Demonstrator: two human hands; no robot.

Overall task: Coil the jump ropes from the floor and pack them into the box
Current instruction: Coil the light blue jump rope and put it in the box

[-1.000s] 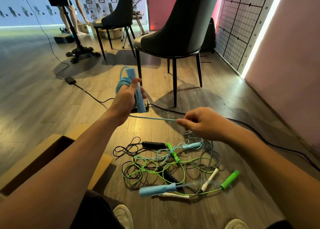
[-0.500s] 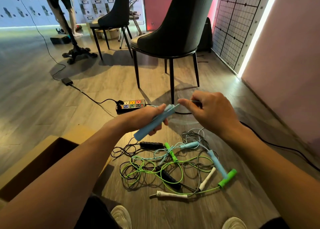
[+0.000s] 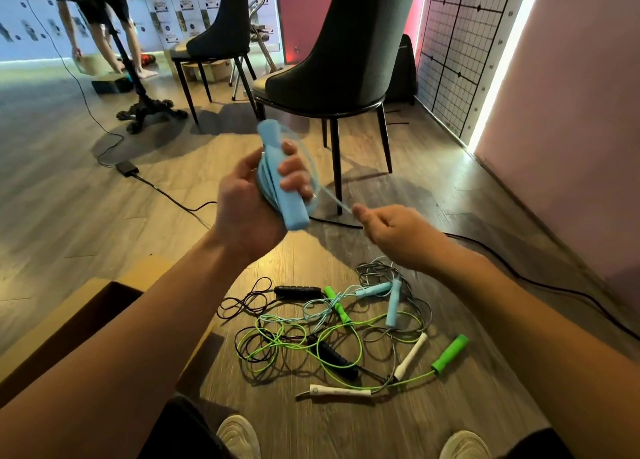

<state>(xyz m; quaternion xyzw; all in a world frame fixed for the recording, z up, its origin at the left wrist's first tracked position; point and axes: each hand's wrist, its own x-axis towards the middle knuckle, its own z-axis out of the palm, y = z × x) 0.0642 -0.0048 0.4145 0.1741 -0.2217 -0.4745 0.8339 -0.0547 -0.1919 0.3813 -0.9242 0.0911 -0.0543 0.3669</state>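
Observation:
My left hand (image 3: 249,198) grips a light blue jump rope handle (image 3: 285,184) upright, with several loops of its blue cord wound against the palm. My right hand (image 3: 391,230) pinches the free length of that blue cord (image 3: 334,200), which runs taut to the coil. The rope's other blue handle (image 3: 393,306) lies on the floor below. It lies in a tangle of jump ropes (image 3: 332,334) in green, black, grey and white. An open cardboard box (image 3: 69,320) stands at the lower left, partly behind my left arm.
A dark chair (image 3: 332,63) stands just beyond my hands, a second chair (image 3: 221,32) farther back. A black power cable (image 3: 519,271) crosses the floor. A table stand (image 3: 142,105) and another person's legs (image 3: 104,42) are at the far left. A pink wall closes the right.
My left hand has lifted and turned the blue handle upright with more cord on it. My right hand dropped lower and right along the cord. The loose blue handle slid up the pile.

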